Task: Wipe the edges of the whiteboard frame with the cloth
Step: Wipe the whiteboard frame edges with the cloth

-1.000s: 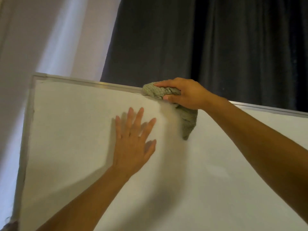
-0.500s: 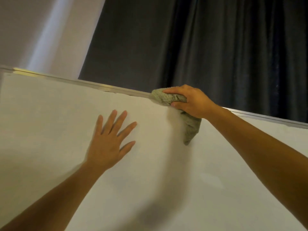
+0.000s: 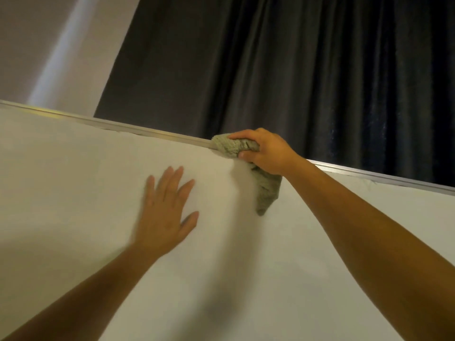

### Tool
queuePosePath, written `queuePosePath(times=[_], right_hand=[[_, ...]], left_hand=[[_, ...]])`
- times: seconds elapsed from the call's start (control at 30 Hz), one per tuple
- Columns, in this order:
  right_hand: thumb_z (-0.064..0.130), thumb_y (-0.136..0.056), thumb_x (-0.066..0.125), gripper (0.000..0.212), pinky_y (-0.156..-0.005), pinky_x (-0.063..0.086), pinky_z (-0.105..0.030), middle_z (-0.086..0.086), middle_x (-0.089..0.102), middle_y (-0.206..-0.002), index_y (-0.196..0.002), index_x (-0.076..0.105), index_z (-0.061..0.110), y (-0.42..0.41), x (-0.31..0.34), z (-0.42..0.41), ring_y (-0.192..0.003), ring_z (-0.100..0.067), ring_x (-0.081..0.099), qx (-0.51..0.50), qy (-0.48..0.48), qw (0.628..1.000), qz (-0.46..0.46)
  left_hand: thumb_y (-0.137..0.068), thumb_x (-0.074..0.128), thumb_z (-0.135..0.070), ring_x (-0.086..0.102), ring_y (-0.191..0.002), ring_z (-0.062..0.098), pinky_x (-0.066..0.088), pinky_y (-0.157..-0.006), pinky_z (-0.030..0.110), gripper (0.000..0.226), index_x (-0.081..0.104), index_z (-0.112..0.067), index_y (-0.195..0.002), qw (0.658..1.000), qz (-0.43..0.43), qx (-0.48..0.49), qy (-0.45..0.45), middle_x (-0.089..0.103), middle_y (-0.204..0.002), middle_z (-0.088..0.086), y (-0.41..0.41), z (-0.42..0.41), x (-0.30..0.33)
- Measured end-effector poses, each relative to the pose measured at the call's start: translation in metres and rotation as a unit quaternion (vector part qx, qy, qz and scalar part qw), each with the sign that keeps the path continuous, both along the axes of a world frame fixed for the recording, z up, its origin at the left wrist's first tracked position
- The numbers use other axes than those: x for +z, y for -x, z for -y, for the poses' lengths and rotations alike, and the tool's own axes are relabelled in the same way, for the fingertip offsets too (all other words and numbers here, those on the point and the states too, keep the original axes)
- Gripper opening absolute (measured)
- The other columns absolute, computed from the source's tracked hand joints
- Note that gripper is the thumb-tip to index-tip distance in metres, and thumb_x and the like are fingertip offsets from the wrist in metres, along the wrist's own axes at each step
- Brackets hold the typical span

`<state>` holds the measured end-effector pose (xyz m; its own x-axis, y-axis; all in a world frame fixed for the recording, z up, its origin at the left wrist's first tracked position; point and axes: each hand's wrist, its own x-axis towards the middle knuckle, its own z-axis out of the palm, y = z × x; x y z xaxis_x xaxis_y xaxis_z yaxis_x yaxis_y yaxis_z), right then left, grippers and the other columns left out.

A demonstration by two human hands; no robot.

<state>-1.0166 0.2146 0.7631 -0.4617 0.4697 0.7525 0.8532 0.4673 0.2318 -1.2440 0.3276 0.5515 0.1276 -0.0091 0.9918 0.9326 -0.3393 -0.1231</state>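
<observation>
A white whiteboard (image 3: 73,193) fills the lower part of the head view, and its silver metal top frame (image 3: 147,132) runs diagonally from upper left to right. My right hand (image 3: 266,151) grips a grey-green knitted cloth (image 3: 229,147) and presses it on the top frame edge near the middle. A loose end of the cloth hangs down over the board face below my hand. My left hand (image 3: 167,212) lies flat on the board with its fingers spread, below and to the left of the cloth.
A dark pleated curtain (image 3: 295,70) hangs behind the board. A pale wall (image 3: 49,45) shows at the upper left. The frame continues to the right past my right forearm (image 3: 369,177).
The view has shifted right, so the board's left corner has left the frame. My right hand with the cloth has slid along the top frame, and my left hand has moved across the board face.
</observation>
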Motion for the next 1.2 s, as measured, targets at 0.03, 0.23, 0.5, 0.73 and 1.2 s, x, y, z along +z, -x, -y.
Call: queuePosePath(times=[0.03, 0.23, 0.5, 0.73, 1.2], right_hand=[[0.038, -0.091, 0.067, 0.044, -0.093, 0.046, -0.034, 0.005, 0.052, -0.11, -0.131, 0.054, 0.05, -0.001, 0.001, 0.0, -0.106, -0.019, 0.054, 0.0, 0.0, 1.0, 0.006], [0.042, -0.091, 0.066, 0.046, -0.09, 0.043, -0.031, 0.004, 0.055, -0.109, -0.133, 0.051, 0.051, -0.023, 0.003, 0.002, -0.103, -0.017, 0.054, -0.021, -0.02, 0.999, 0.03], [0.033, -0.09, 0.068, 0.049, -0.094, 0.04, -0.027, -0.002, 0.058, -0.121, -0.135, 0.053, 0.045, -0.07, -0.007, 0.005, -0.11, -0.023, 0.057, -0.043, -0.05, 0.998, 0.021], [0.03, -0.089, 0.071, 0.051, -0.103, 0.044, -0.037, -0.002, 0.061, -0.12, -0.136, 0.054, 0.043, -0.113, -0.005, 0.012, -0.112, -0.024, 0.059, -0.063, -0.037, 0.997, 0.008], [0.03, -0.087, 0.072, 0.053, -0.101, 0.047, -0.039, -0.004, 0.062, -0.119, -0.134, 0.054, 0.046, -0.235, -0.004, 0.044, -0.11, -0.023, 0.059, -0.079, -0.031, 0.996, 0.0]], left_hand=[[-0.101, 0.044, -0.056, 0.012, -0.164, 0.039, 0.013, -0.129, 0.067, 0.074, 0.034, -0.016, -0.163, 1.0, -0.012, -0.012, -0.011, 0.016, -0.176, 0.016, -0.026, 0.006, 0.005], [-0.108, 0.033, -0.064, 0.01, -0.164, 0.04, 0.012, -0.129, 0.067, 0.067, 0.026, -0.033, -0.166, 0.998, -0.04, -0.022, -0.031, 0.015, -0.177, 0.013, -0.113, 0.011, 0.017], [-0.108, 0.031, -0.066, 0.006, -0.164, 0.04, 0.01, -0.13, 0.067, 0.071, 0.015, -0.033, -0.169, 0.998, -0.042, -0.006, -0.049, 0.006, -0.178, 0.011, -0.126, -0.007, 0.012], [-0.106, 0.03, -0.069, 0.007, -0.165, 0.039, 0.01, -0.13, 0.066, 0.074, 0.013, -0.034, -0.169, 0.998, -0.04, 0.002, -0.058, 0.007, -0.178, 0.01, -0.116, -0.027, 0.017], [-0.105, 0.026, -0.067, 0.008, -0.164, 0.039, 0.012, -0.128, 0.07, 0.071, 0.028, -0.03, -0.166, 1.0, 0.013, 0.006, -0.015, 0.009, -0.178, 0.01, -0.159, -0.013, 0.019]])
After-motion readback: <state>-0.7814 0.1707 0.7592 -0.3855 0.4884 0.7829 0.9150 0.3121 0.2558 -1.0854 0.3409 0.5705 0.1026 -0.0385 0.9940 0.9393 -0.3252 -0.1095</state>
